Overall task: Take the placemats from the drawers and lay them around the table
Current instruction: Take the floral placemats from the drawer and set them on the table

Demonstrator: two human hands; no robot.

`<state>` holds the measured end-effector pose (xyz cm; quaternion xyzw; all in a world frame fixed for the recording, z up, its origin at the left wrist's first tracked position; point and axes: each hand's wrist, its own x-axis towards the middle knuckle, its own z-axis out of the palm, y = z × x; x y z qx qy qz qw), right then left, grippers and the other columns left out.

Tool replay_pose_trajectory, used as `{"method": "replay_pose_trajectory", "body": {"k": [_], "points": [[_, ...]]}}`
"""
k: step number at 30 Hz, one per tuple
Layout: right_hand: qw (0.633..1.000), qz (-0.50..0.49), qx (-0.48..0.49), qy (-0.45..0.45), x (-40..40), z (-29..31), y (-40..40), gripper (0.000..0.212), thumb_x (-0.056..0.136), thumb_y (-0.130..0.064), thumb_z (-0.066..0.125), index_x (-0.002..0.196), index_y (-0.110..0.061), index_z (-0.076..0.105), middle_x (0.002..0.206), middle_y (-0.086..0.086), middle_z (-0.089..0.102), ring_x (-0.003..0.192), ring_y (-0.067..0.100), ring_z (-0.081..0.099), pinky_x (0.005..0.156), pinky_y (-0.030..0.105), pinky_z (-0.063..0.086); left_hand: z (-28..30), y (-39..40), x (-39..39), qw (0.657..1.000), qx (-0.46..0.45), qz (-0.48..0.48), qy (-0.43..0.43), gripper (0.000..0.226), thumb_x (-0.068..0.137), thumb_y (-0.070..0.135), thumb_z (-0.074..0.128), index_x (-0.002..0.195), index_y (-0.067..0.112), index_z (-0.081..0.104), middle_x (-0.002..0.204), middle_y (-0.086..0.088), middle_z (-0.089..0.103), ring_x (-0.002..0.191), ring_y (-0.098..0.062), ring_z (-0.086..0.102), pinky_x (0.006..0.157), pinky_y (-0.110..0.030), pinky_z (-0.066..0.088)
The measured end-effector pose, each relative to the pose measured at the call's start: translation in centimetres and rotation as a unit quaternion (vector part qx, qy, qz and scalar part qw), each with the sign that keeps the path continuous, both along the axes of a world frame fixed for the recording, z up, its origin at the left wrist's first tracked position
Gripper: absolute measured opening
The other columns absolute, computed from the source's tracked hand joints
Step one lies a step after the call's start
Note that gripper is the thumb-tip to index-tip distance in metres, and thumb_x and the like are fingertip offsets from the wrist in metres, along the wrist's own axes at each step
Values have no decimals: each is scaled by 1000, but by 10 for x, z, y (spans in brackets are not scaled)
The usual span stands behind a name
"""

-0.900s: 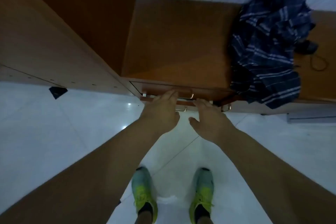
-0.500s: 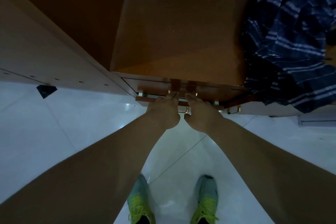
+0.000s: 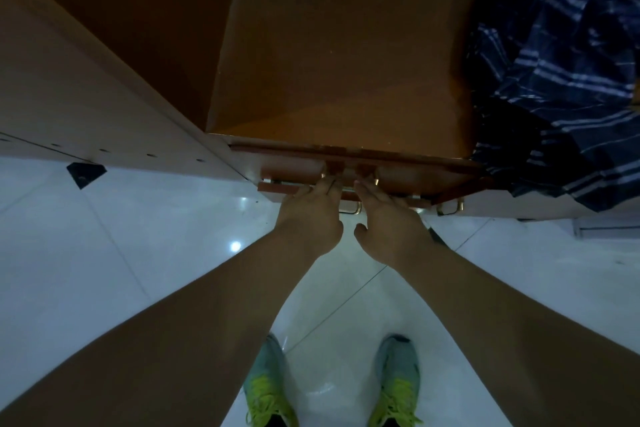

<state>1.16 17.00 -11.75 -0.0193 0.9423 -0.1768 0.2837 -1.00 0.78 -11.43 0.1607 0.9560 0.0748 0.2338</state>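
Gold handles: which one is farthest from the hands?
The gold handle at the far right, just below the blue striped cloth. It stands clear of both hands; the other gold handle shows between the left hand and the right hand.

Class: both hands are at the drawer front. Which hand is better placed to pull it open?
Left, narrowly. The left hand has its fingertips at the drawer handle; the right hand lies beside it.

Home room: wooden drawer cabinet [image 3: 346, 45], plaid shirt [image 3: 561, 55], tiled floor [image 3: 104, 253].
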Motion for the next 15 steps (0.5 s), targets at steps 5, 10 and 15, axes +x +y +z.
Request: {"method": "replay_pose_trajectory", "body": {"k": [5, 10, 15], "points": [[999, 19, 10, -37, 23, 12, -4, 76, 94, -33, 53, 160, -27, 14, 166, -9, 17, 144, 26, 30, 109, 41, 38, 10, -1, 31, 998, -41, -12, -34, 73, 88, 24, 54, 155, 16, 28, 156, -3, 38, 120, -28, 55, 86, -39, 45], [992, 57, 18, -108, 44, 30, -2, 65, 97, -39, 49, 157, -25, 27, 161, -5, 31, 140, 24, 39, 111, 41, 39, 34, -7, 56, 994, -65, -54, -73, 53, 92, 27, 51, 144, 15, 48, 139, -5, 54, 114, -28, 57, 85, -38, 41], [995, 13, -99, 26, 51, 71, 3, 34, 89, -42, 38, 82, -28, 68, 78, -5, 69, 70, 12, 63, 64, 33, 55, 80, -13, 52, 993, 77, -58, 63, 23, 88, 31, 49, 81, 19, 68, 74, -1, 67, 65, -22, 63, 58, -29, 41]]}}
